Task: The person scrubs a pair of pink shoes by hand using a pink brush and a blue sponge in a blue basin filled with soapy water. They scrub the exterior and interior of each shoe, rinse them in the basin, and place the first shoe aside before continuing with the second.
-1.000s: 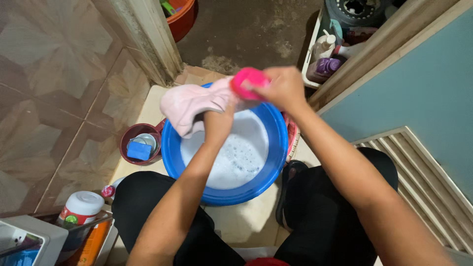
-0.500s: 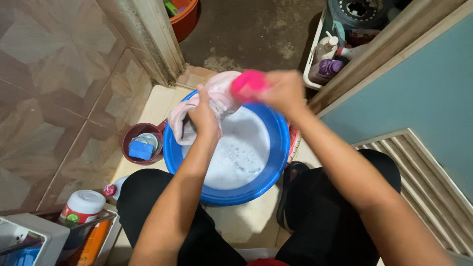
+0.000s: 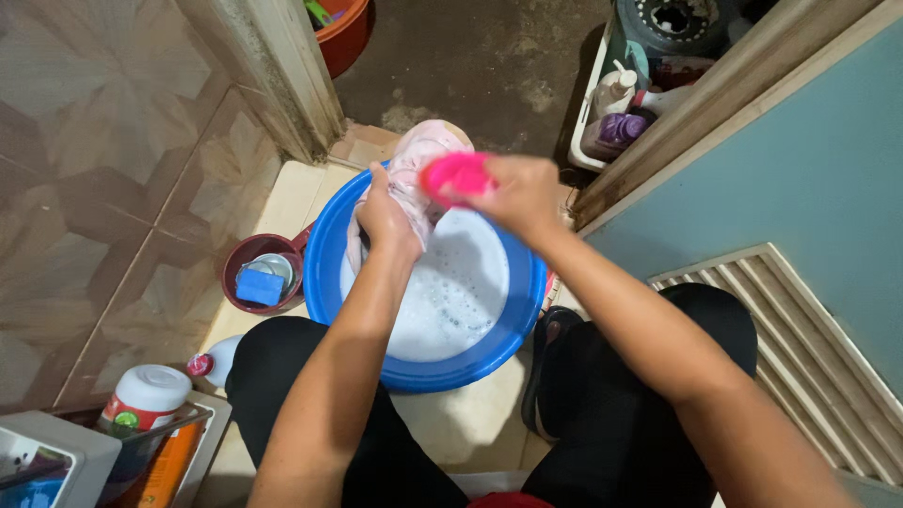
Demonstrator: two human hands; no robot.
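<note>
The left hand (image 3: 386, 218) is closed tight on a bunched pale pink cloth (image 3: 419, 155), its grip clamped round the fabric at the far rim of a round blue basin (image 3: 324, 273), so the cloth stands up above the rim and partly hangs inside it. The right hand (image 3: 517, 193) has its grip wrapped round a bright pink brush (image 3: 453, 176), blurred in this view, which presses against the side of the cloth just beside the left hand. The basin stands on the pale tiled floor (image 3: 282, 202) between the person's knees and holds white, soapy water (image 3: 451, 296) with scattered bubbles. Both knees are in black trousers (image 3: 621, 423), one on each side of the basin's near edge. Just left of the basin a small dark red bowl (image 3: 235, 268) holds a blue block (image 3: 257, 287). Nearer the lower left corner of the floor a white-capped jar (image 3: 146, 395) stands by an orange container (image 3: 174, 466). Beyond the basin a rough concrete floor (image 3: 470, 56) begins past a doorpost (image 3: 273, 75), with an orange tub (image 3: 343, 33) on the far side. To the upper right a white crate (image 3: 588, 108) carries bottles, one of them purple (image 3: 616, 130). A slatted vent panel (image 3: 800, 348) lies along the right.
</note>
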